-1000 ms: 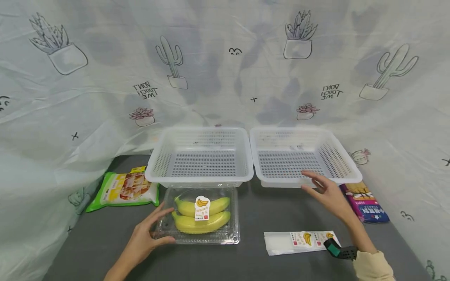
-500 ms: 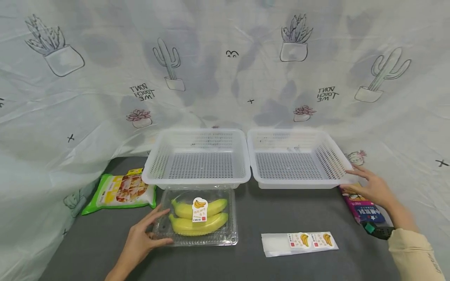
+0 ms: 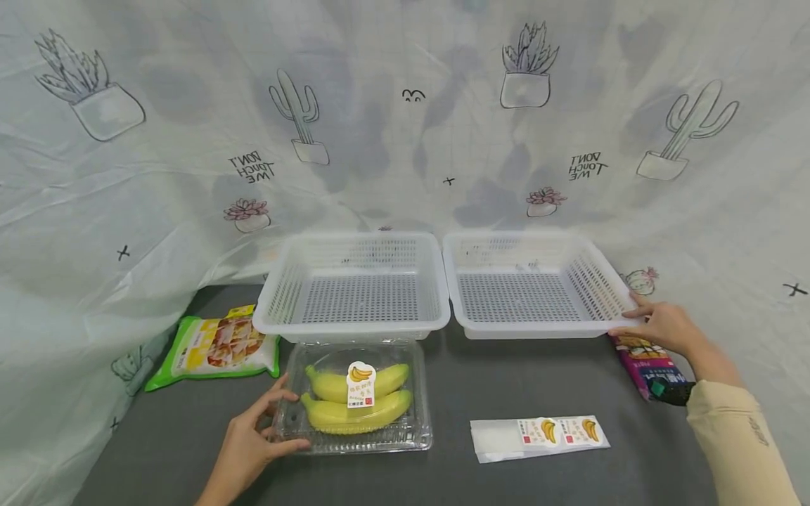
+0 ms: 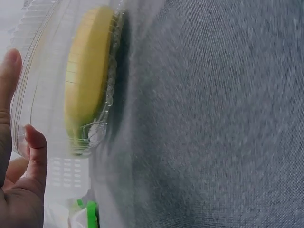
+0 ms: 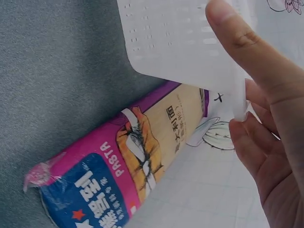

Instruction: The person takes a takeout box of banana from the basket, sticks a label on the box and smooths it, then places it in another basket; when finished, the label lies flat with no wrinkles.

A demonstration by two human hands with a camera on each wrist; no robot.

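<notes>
In the head view my left hand (image 3: pixel 243 443) holds the left edge of a clear plastic clamshell container (image 3: pixel 418 422). Inside it lie two yellow bananas (image 3: pixel 357 411), and a banana label (image 3: pixel 361 384) is stuck on its lid. The left wrist view shows fingers (image 4: pixel 35 156) at the container's corner, with one banana (image 4: pixel 88 71) seen through the plastic. On the other side, my right hand (image 3: pixel 667 327) pinches the front right rim of the right white basket (image 3: pixel 538 327). A pasta packet (image 5: pixel 118 156) lies just beneath that hand, partly hidden in the head view.
Left of the right basket stands another white basket (image 3: pixel 354 328). A green-edged food bag (image 3: pixel 218 348) lies at the left. On the dark table, a strip of banana labels (image 3: pixel 538 436) lies front right. A printed cloth (image 3: pixel 380 140) hangs behind.
My right hand has moved right, from the front of the right basket to its front right corner, and now grips the rim. The clamshell has shifted slightly toward me with my left hand.
</notes>
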